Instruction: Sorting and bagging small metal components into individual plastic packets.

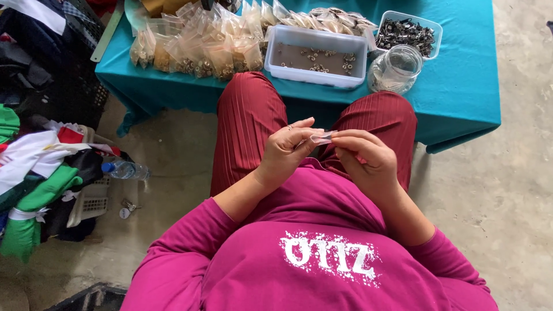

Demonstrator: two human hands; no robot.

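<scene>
Both hands met over the lap, pinching one small clear bag (321, 137) between them. The left hand (286, 151) had thumb and forefinger closed on the bag's near end; the right hand (364, 158) had its fingertips closed on the far end, the other fingers curled under. Neither grip showed any gap: both were clamped on the bag, which lay flat and roughly level between the fingertips. Whether anything was inside it could not be told; it looked thin and limp.

Judging by the table (461, 86) beyond the grip, a good share of the bagging seemed done: a heap of filled bags (201, 46) lay up and to the left of the hands, and more bags (334, 20) ran along the back. Work remained, though. The white tray (317, 57) straight ahead of the grip held only a scatter of small metal parts, while the smaller tub (408, 33) up and to the right was full of dark ones. A glass jar (397, 69) lay on its side just right of the tray.

Off to the left on the floor lay a water bottle (124, 169) and piled clothes (40, 173).
</scene>
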